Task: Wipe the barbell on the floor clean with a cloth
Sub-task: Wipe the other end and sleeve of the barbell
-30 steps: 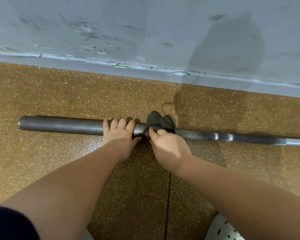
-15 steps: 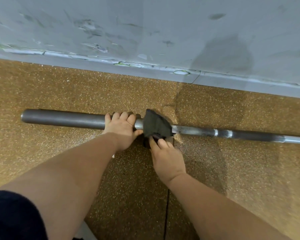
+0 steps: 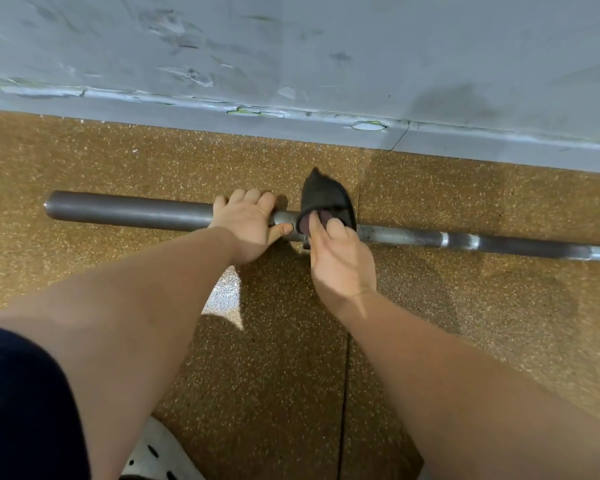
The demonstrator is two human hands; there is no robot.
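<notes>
Barbell [image 3: 125, 211] is lying on the speckled floor [image 3: 465, 323], close along the wall [image 3: 291, 46]. The left hand [image 3: 248, 223] is curling round its thick end, probably steadying it against rolling, while the right hand [image 3: 340, 258] is pinching a dark cloth [image 3: 323, 199] draped over the collar. Its metal is looking dull grey, blotchy along the thinner shaft.

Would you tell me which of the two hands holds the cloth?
The right hand pinches the cloth on the barbell; the left hand grips only bare steel.
</notes>
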